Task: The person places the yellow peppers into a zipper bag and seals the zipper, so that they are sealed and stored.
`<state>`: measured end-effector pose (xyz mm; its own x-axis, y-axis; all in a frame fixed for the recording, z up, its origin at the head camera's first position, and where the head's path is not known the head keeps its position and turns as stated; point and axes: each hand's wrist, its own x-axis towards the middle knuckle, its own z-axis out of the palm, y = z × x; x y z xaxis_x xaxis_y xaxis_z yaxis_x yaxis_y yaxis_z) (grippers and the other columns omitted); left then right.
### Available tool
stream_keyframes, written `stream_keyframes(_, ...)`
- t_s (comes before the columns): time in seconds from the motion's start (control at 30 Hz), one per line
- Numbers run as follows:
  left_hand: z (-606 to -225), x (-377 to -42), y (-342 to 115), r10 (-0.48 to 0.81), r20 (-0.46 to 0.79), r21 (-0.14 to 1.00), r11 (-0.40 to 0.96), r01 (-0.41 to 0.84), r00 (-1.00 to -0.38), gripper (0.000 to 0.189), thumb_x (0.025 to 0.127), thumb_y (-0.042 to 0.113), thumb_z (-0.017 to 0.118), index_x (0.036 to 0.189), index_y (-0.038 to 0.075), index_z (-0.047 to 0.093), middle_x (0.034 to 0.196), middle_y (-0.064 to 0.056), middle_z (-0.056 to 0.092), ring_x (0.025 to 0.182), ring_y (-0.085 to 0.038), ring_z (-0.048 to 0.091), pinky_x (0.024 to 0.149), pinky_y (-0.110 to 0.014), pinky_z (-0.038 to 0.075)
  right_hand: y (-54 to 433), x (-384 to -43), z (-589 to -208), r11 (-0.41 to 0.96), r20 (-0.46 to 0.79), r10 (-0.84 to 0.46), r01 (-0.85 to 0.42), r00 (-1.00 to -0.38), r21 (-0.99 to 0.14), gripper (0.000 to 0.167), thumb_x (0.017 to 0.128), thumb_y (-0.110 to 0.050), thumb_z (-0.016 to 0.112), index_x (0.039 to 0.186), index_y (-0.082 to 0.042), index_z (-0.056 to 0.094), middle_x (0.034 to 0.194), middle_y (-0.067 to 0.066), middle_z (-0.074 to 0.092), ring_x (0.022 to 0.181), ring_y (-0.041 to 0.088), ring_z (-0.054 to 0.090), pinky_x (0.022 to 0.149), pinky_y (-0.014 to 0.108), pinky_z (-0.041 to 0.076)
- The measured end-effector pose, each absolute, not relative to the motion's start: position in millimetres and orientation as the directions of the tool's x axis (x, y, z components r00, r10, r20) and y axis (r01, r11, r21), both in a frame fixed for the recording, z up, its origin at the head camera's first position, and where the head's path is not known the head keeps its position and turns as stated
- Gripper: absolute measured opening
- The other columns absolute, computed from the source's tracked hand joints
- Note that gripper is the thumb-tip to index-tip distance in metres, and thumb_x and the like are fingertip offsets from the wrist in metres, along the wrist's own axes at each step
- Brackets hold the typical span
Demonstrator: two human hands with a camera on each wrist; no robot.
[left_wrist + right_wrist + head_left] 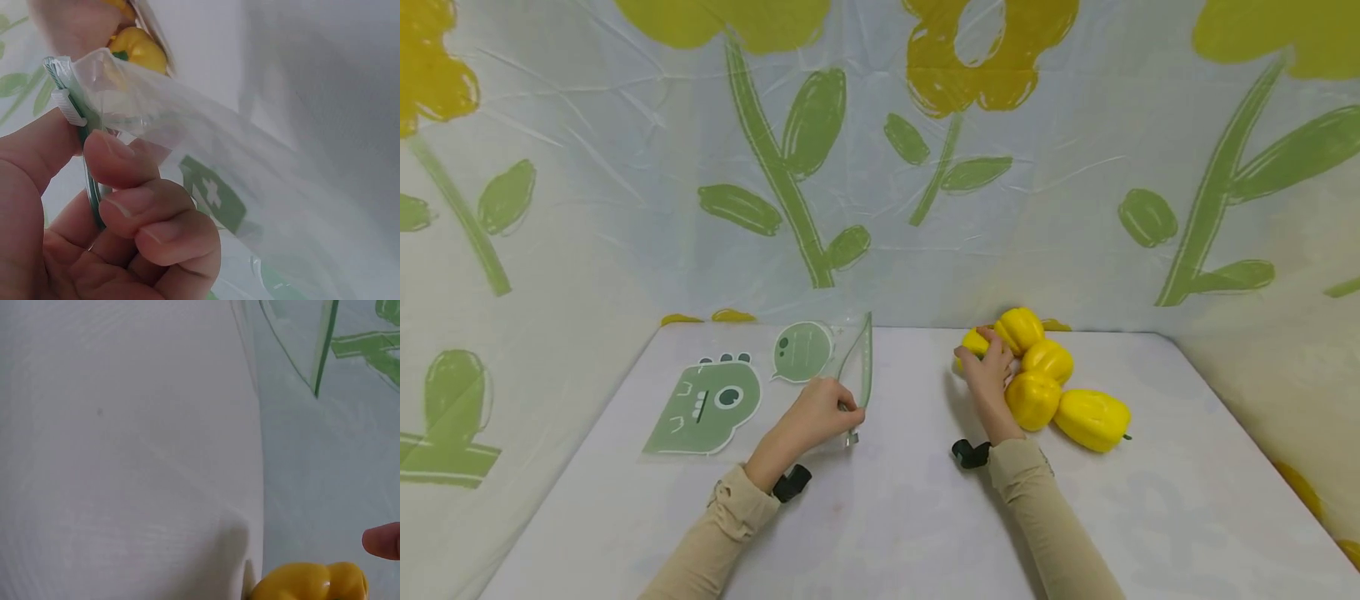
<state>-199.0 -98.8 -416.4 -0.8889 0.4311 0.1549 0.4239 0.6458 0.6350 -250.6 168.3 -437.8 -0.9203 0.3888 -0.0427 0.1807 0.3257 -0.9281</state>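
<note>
A clear zip bag (706,408) printed with a green cartoon monster lies at the left of the table, its mouth edge raised and parted. My left hand (820,410) pinches that edge near the white slider (69,107), with fingers curled round the green zip strip (92,187). Over on the right, my right hand (989,377) hovers at the leftmost yellow bell pepper (974,342), which it partly covers. In the right wrist view a fingertip (382,541) stands apart from a yellow pepper (309,582); the other fingers are out of sight there.
More yellow bell peppers cluster right of my right hand, among them a near one (1033,401), a back one (1018,330) and a lying one (1093,419) with a green stem. A flower-printed cloth (865,150) hangs behind the white table (895,517).
</note>
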Motion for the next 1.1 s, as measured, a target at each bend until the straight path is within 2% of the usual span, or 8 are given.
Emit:
stream_keyframes(0.13,-417,-199,-98,0.428,0.153,0.628,0.653,0.422,-0.891,0.015,0.078,0.011,0.069,0.064,0.012,0.073,0.055,0.010,0.055,0.046,-0.004,0.036,0.044,-0.021,0.031,170,-252,-443,0.330,-0.034,0.383,0.171,-0.923,-0.928,0.054,0.085,-0.021,0.069,0.131,-0.013,0.042,0.149,0.020,0.020,0.134,0.040,0.017,0.110,0.056,0.016)
stream_keyframes(0.3,-418,-201,-97,0.427,0.143,0.627,0.659,0.416,-0.893,0.013,0.079,0.012,0.070,0.068,0.011,0.075,0.060,0.007,0.062,0.047,-0.005,0.040,0.044,-0.022,0.034,172,-253,-449,0.286,0.006,0.429,0.129,-0.903,-0.950,0.052,0.079,-0.003,0.074,0.119,-0.007,0.042,0.140,0.019,0.033,0.133,0.037,0.023,0.110,0.053,0.023)
stream_keyframes(0.43,-419,-201,-97,0.420,0.133,0.627,0.666,0.405,-0.898,0.012,0.080,0.013,0.070,0.070,0.009,0.076,0.065,0.004,0.066,0.049,-0.006,0.043,0.045,-0.022,0.037,174,-253,-450,0.191,-0.032,0.415,0.122,-0.909,-0.974,0.062,0.078,0.006,0.071,0.129,-0.007,0.039,0.144,0.016,0.033,0.133,0.036,0.029,0.112,0.052,0.026)
stream_keyframes(0.6,-419,-202,-99,0.422,0.134,0.633,0.660,0.405,-0.897,0.012,0.080,0.013,0.070,0.071,0.009,0.076,0.065,0.003,0.066,0.048,-0.006,0.043,0.045,-0.022,0.037,176,-251,-447,0.141,-0.097,0.389,0.163,-0.916,-0.976,0.079,0.083,0.002,0.070,0.148,-0.012,0.028,0.152,0.016,0.026,0.135,0.036,0.030,0.113,0.050,0.027)
stream_keyframes(0.83,-419,-203,-101,0.418,0.137,0.632,0.661,0.405,-0.898,0.012,0.079,0.013,0.070,0.070,0.009,0.076,0.063,0.005,0.064,0.047,-0.005,0.041,0.045,-0.022,0.034,174,-251,-429,0.064,-0.124,0.370,0.158,-0.921,-0.985,0.082,0.082,-0.003,0.075,0.150,-0.009,0.029,0.152,0.013,0.030,0.134,0.031,0.033,0.114,0.043,0.028)
stream_keyframes(1.1,-418,-202,-100,0.427,0.147,0.628,0.657,0.418,-0.892,0.013,0.079,0.012,0.070,0.068,0.010,0.076,0.061,0.006,0.063,0.047,-0.004,0.039,0.045,-0.021,0.033,155,-255,-390,-0.028,0.012,0.227,-0.019,-0.974,-0.999,0.078,0.081,0.001,0.076,0.147,-0.010,0.035,0.143,0.010,0.039,0.124,0.027,0.042,0.105,0.040,0.039)
